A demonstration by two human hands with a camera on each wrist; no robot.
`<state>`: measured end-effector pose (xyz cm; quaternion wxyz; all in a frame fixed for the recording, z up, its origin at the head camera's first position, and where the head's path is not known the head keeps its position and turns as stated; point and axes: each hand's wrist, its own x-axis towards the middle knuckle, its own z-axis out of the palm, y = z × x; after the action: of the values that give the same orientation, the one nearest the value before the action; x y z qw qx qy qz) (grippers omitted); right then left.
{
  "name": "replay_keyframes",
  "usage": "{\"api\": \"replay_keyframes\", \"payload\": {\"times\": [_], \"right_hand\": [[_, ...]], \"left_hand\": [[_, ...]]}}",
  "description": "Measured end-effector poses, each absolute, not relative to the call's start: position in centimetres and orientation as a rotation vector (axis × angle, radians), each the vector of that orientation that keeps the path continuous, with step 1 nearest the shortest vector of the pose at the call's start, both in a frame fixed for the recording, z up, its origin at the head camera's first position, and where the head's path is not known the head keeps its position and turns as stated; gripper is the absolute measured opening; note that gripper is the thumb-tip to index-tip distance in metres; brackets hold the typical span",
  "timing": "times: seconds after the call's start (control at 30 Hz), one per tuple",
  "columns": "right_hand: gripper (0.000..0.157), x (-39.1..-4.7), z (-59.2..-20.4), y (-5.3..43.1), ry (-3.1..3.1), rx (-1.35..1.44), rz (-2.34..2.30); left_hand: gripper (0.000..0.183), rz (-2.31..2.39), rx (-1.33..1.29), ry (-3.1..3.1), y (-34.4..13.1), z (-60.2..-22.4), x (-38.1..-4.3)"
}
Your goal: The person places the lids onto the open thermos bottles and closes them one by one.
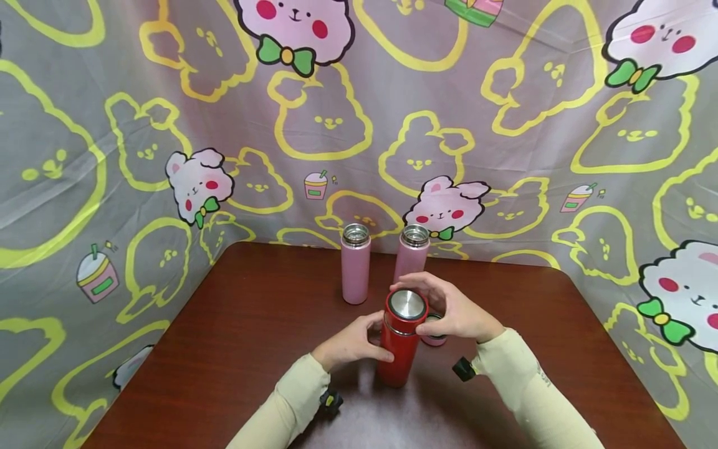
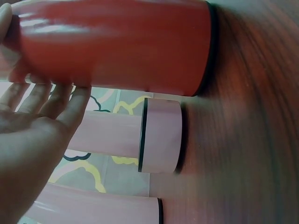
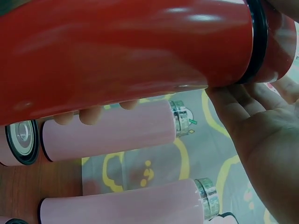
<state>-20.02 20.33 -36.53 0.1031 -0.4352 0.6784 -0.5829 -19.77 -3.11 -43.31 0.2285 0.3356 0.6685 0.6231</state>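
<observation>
A red thermos stands upright on the table, topped by a red lid with a round steel disc. My left hand grips the body of the thermos, thumb in front and fingers behind. Up at the lid, my right hand holds it from the right between thumb and fingers. A dark band shows where lid and body meet in the right wrist view. Close behind the thermos, a pink lid sits on the table, partly hidden by the right hand.
Two pink thermoses without lids stand at the back, a left one and a right one, the latter partly behind my right hand. Another pink lid shows at the right wrist view's corner. A patterned cloth hangs behind the brown table.
</observation>
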Motion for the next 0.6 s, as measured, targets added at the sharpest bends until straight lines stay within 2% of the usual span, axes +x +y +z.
{"api": "replay_keyframes", "payload": {"times": [0.33,0.6], "right_hand": [[0.07,-20.4,-36.7,20.4,1.978,-1.265,-1.655],[0.066,-21.2,-37.2,20.7,1.928,-1.202,-1.612]], "left_hand": [[0.064,1.717,0.935,1.856,-2.9,-45.4,-20.8],[0.062,1.713,0.964,1.864,-2.9,-46.1,-21.2]]}}
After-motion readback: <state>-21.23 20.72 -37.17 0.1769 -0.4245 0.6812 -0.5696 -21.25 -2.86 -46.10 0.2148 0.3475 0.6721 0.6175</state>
